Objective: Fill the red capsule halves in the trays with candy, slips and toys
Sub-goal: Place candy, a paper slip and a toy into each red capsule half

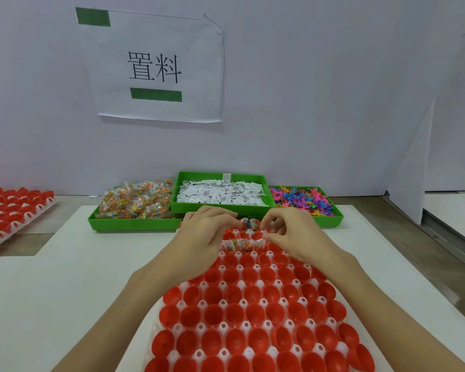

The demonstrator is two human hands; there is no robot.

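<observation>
A white tray [330, 322] with rows of red capsule halves [235, 312] lies in front of me. Both hands hover over its far rows. My left hand [203, 232] has curled fingers gripping small candy packets [249, 223]. My right hand [290, 232] pinches a packet or slip at the far rows. A few far capsule halves hold candy packets and white slips [240, 244]. Behind stand three green bins: candy packets [137, 201], white slips [222, 194] and colourful plastic toys [302, 201].
A second tray of red capsule halves [11, 208] lies at the far left. A white board [65, 264] is under the work tray. A paper sign [156, 68] hangs on the back wall. A white partition [414, 167] stands at the right.
</observation>
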